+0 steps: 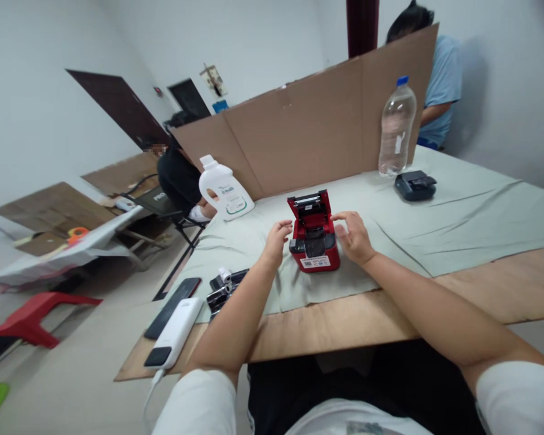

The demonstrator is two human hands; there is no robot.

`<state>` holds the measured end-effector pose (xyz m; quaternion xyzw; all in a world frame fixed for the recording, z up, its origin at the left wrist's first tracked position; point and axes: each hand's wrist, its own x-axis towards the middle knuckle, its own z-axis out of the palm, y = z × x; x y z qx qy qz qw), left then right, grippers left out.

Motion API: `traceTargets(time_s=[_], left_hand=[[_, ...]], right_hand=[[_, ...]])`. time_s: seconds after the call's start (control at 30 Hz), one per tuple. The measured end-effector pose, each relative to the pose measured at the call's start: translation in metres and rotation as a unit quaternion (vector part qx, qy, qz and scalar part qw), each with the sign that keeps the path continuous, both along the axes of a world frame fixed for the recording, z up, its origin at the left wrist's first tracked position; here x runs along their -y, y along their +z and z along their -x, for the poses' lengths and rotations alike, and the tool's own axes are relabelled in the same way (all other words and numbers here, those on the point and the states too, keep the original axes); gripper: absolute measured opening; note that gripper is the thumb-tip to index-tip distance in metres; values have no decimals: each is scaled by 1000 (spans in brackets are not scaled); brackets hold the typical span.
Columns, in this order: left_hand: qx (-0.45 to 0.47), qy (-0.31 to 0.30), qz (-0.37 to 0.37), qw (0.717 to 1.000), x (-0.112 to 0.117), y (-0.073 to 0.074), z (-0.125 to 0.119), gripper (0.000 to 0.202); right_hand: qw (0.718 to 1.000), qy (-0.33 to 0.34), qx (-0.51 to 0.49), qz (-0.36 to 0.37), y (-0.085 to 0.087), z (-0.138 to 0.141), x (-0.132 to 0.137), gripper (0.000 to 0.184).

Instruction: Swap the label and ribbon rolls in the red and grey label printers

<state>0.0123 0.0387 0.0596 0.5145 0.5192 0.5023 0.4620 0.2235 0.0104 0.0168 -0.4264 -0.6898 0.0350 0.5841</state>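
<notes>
A small red and black label printer stands on the cloth in front of me, its lid raised and its black inside showing. A white sticker with printing is on its front. My left hand is at the printer's left side, fingers slightly bent and apart, with nothing in them. On the other side, my right hand has its fingers stretched toward the raised lid. Its index fingertip is at the lid's right edge; whether it touches I cannot tell.
A white detergent bottle, a clear plastic bottle and a dark device stand toward a cardboard divider. Left lie a phone, a white power bank with a cable, and small black items. Two people sit beyond.
</notes>
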Motion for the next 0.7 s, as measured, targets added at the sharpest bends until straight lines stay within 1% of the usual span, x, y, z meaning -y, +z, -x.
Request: traceTargets(time_s=[0.03, 0.07, 0.13, 0.2, 0.27, 0.33, 0.4, 0.47, 0.53, 0.6, 0.67, 0.7], left_hand=[[-57, -2, -38, 998, -4, 6, -2, 23], [-114, -20, -73, 991, -8, 12, -5, 20], [-226, -93, -116, 963, -18, 22, -15, 17], [-331, -160, -125, 921, -29, 27, -28, 21], [-398, -189, -115, 890, -41, 28, -40, 27], [-431, -204, -93, 874, -51, 27, -51, 30], [-447, -221, -71, 864, -57, 24, -58, 30], [-459, -231, -57, 856, -58, 22, -61, 29], [-463, -230, -53, 854, -56, 22, -61, 28], [-468, -228, -56, 852, -50, 28, -57, 25], [-462, -234, -60, 853, -42, 39, -47, 21], [-447, -246, -59, 858, -37, 46, -41, 22]], right_hand=[[999, -19, -16, 21, -3, -4, -6, 42], [998, -32, -25, 41, -7, -7, -12, 42], [996, -43, -28, 74, -15, -13, -21, 43], [994, -43, -24, 95, -20, -16, -27, 41], [994, -37, -17, 104, -24, -17, -30, 38], [993, -31, -11, 110, -25, -18, -30, 36], [993, -25, -6, 117, -26, -18, -29, 37], [992, -21, -3, 124, -27, -18, -29, 38], [992, -19, -3, 128, -28, -19, -30, 38], [991, -20, -5, 130, -29, -19, -32, 39], [991, -20, -7, 132, -30, -20, -33, 42], [991, -20, -8, 134, -30, -20, -34, 43]])
